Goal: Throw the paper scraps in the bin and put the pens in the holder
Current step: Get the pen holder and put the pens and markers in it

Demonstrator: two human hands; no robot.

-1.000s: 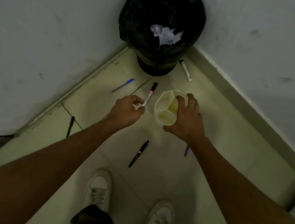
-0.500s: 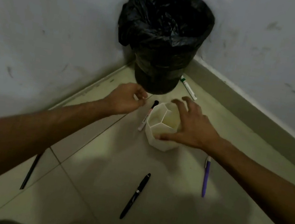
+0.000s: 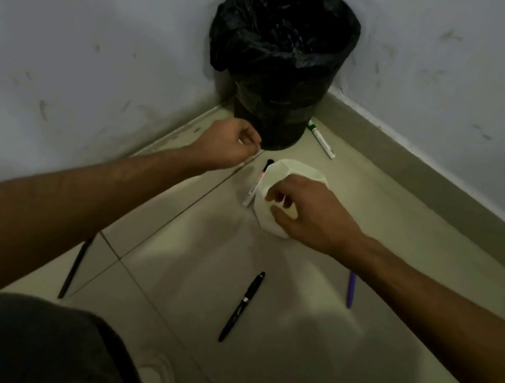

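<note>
Glossy tiled floor (image 3: 183, 280): right hand (image 3: 314, 215) grip holds faceted holder (image 3: 294, 171); left hand (image 3: 225, 143) grip: cannot tell.

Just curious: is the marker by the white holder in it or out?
Out: the marker lies on the floor beside the holder.

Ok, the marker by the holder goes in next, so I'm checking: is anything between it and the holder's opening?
Only the right hand: it grips the holder at the rim and covers the near part of the opening. The marker lies on the floor right beside the holder, with nothing else visible between them.
</note>
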